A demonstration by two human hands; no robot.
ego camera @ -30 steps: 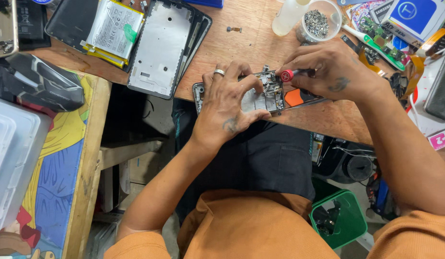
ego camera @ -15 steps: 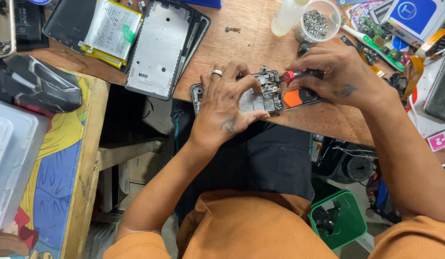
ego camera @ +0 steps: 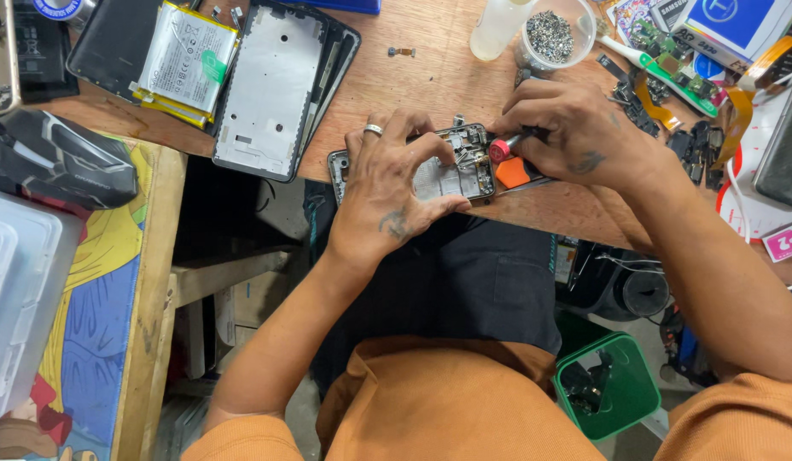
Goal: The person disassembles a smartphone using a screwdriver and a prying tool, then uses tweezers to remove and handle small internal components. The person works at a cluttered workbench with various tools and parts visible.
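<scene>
An opened phone body (ego camera: 451, 168) with exposed circuit board lies at the near edge of the wooden bench (ego camera: 430, 77). My left hand (ego camera: 387, 192), wearing a ring, grips its left part and holds it down. My right hand (ego camera: 575, 132) holds a small red-tipped screwdriver (ego camera: 501, 149) whose tip points into the phone's board. An orange part (ego camera: 513, 172) lies just under the right hand.
A silver phone frame (ego camera: 268, 90) and a battery (ego camera: 184, 58) lie at the back left. A clear cup of screws (ego camera: 548, 36), loose boards and flex cables crowd the back right. A green bin (ego camera: 614, 388) stands on the floor, a plastic box (ego camera: 16, 299) at left.
Both hands and the phone stay in place; the right hand has shifted slightly with the screwdriver over the board.
</scene>
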